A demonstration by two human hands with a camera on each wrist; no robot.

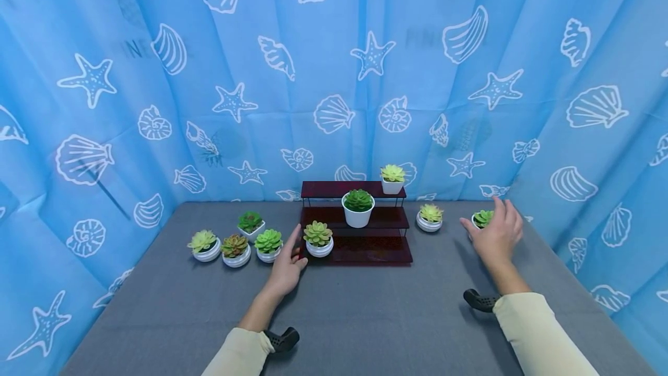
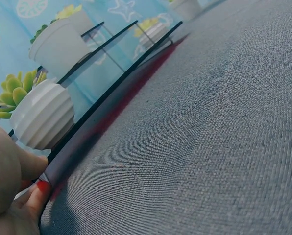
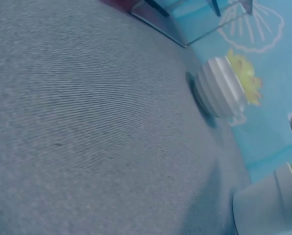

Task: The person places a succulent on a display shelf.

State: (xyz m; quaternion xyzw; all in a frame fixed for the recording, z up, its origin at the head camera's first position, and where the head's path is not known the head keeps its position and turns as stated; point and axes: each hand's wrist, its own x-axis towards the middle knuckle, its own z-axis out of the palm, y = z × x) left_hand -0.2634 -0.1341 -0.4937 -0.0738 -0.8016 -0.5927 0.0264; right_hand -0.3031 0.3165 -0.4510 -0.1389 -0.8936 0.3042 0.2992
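Observation:
My left hand (image 1: 286, 270) is at the left end of a dark red three-tier shelf (image 1: 373, 251), index finger extended. Beside it, a yellow-green succulent in a ridged white pot (image 1: 319, 242) stands on the lowest tier. In the left wrist view the thumb (image 2: 34, 165) is close to that pot's base and the shelf edge; contact is unclear. On the right, my right hand (image 1: 500, 237) is spread over a green succulent (image 1: 482, 219), thumb and fingers on either side. Its plain white pot (image 3: 266, 205) stands on the cloth in the right wrist view.
A dark green succulent (image 1: 358, 202) sits on the middle tier, a pale one (image 1: 392, 177) on the top. Another potted succulent (image 1: 429, 218) stands right of the shelf. Several more, including a reddish one (image 1: 236, 250), are grouped at the left. A blue shell-print curtain (image 1: 334, 74) hangs behind.

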